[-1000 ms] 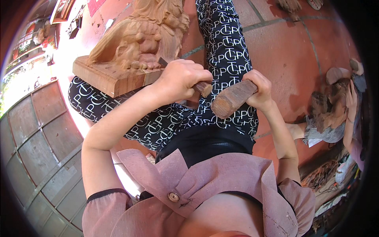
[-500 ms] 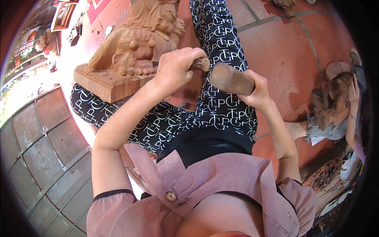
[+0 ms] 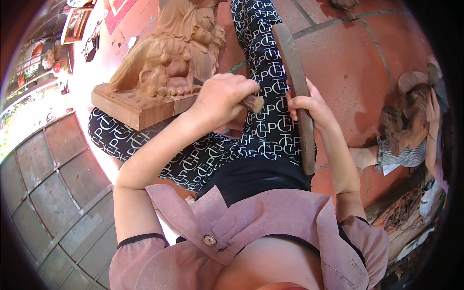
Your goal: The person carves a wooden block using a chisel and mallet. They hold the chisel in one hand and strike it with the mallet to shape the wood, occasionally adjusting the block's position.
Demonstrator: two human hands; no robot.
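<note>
Tiled floor: I noted red tiles (image 3: pixel 338 63) beneath the whole scene.
Carved figure: the wooden carving (image 3: pixel 166 63) stood at upper left of my view, on its block base (image 3: pixel 140 108), which overlapped the patterned trousers (image 3: pixel 263 82); I could not tell whether it rested on the leg.
Mallet: the wooden mallet (image 3: pixel 292 58) had swung round within the last half second; its end had been near the chisel butt, and now it lay lengthwise, apart from it. I judged that no blow was landing.
Right hand: the right hand (image 3: pixel 313 102) held the mallet near mid-length, fingers and thumb wrapped around it.
Left hand: the left hand (image 3: pixel 224 96) was closed around the chisel handle, near the front of the base.
Chisel: the chisel (image 3: pixel 253 103) pointed its dark blade toward the carving's lower edge; I could not confirm contact.
</note>
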